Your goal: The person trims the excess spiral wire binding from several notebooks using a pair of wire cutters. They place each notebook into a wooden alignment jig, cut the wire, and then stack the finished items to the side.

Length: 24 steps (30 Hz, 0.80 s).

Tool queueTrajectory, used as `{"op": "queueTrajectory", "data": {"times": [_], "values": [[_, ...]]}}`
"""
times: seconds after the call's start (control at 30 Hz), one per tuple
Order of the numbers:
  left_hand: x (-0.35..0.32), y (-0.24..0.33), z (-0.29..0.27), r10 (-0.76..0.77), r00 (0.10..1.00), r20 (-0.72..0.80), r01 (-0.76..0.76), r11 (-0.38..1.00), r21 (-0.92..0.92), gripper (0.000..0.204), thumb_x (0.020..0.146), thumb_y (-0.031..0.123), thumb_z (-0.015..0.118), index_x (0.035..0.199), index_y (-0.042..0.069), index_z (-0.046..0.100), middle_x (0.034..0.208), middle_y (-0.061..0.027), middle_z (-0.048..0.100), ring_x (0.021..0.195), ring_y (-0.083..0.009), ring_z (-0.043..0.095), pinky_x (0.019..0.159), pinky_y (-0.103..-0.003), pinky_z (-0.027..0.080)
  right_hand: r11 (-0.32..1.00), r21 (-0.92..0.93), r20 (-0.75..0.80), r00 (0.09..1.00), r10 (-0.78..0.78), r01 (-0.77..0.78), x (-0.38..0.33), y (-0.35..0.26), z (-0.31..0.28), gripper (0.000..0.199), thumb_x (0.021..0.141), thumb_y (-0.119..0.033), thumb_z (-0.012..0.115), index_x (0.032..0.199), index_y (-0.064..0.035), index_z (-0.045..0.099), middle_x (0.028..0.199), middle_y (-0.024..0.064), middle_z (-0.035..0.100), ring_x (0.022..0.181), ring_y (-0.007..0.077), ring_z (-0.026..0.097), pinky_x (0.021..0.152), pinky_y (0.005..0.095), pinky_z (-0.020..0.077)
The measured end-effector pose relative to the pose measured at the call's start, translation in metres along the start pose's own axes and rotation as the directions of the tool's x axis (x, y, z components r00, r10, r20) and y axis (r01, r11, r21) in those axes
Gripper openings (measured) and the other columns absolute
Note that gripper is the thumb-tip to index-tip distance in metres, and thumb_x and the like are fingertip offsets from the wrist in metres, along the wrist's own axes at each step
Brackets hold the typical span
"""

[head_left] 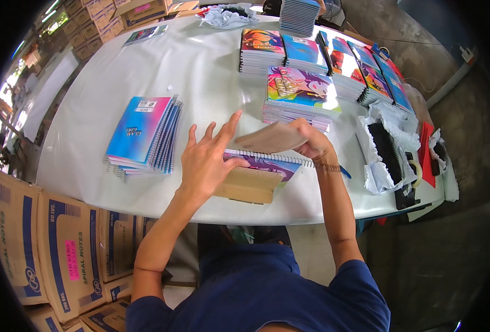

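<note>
A spiral notebook [282, 166] with a purple and multicoloured cover lies in front of me at the table's near edge. Its wire coil [270, 157] runs along the top edge and sticks out past the right end, beside my right wrist. My right hand [313, 143] grips a brown back cover [271, 138], blurred by motion and raised above the coil. Spread fingers show on my left hand [207, 160]; its thumb rests at the coil's left end. Below the notebook's upper edge shows a brown cardboard piece [248, 186].
Blue and pink notebooks [140, 130] lie fanned in a pile on the left. Notebook stacks [303, 91] stand at the back right. Black coils in white wrapping [385, 152] and tape [415, 172] lie at the right edge. Cartons [70, 249] stand lower left; someone's hand [321, 6] is at the far side.
</note>
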<state>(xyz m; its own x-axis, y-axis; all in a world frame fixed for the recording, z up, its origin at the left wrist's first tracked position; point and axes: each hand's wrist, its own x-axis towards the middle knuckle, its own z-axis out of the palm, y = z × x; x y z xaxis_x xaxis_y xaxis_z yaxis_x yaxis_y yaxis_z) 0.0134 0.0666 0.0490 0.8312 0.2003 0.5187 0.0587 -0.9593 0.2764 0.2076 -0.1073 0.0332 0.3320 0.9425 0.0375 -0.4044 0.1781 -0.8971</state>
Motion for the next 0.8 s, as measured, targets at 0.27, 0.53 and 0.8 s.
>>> {"op": "queueTrajectory", "data": {"times": [0.27, 0.53, 0.8], "values": [[-0.006, -0.011, -0.006, -0.151, 0.988, 0.019, 0.152, 0.977, -0.15, 0.105, 0.057, 0.026, 0.086, 0.148, 0.022, 0.033, 0.14, -0.0077, 0.052, 0.13, -0.0355, 0.046, 0.102, -0.045, 0.045, 0.801, -0.573, 0.247, 0.968, -0.032, 0.173, 0.031, -0.005, 0.009, 0.044, 0.088, -0.036, 0.068, 0.102, 0.0061, 0.07, 0.099, 0.0101, 0.069, 0.092, 0.0161, 0.06, 0.082, 0.0309, 0.0471], [-0.02, -0.043, 0.013, -0.341, 0.94, 0.021, 0.245, 0.631, -0.736, 0.112, 0.06, 0.01, 0.087, 0.152, 0.014, 0.023, 0.147, -0.0176, 0.041, 0.13, -0.0283, 0.047, 0.104, -0.039, 0.046, 0.465, -0.884, 0.062, 0.975, 0.214, -0.046, 0.048, -0.011, 0.03, 0.056, 0.086, -0.047, 0.067, 0.107, 0.0046, 0.07, 0.102, 0.0109, 0.07, 0.094, 0.0189, 0.063, 0.083, 0.0313, 0.0492], [-0.025, -0.053, 0.025, -0.431, 0.9, 0.072, 0.247, 0.366, -0.898, 0.107, 0.065, -0.002, 0.083, 0.152, 0.02, 0.024, 0.146, -0.0222, 0.04, 0.126, -0.0281, 0.051, 0.102, -0.037, 0.049, 0.539, -0.84, 0.044, 0.982, 0.181, -0.062, 0.058, -0.007, 0.027, 0.059, 0.084, -0.053, 0.066, 0.105, 0.0018, 0.072, 0.096, 0.0121, 0.071, 0.092, 0.0194, 0.064, 0.083, 0.0316, 0.049]]}}
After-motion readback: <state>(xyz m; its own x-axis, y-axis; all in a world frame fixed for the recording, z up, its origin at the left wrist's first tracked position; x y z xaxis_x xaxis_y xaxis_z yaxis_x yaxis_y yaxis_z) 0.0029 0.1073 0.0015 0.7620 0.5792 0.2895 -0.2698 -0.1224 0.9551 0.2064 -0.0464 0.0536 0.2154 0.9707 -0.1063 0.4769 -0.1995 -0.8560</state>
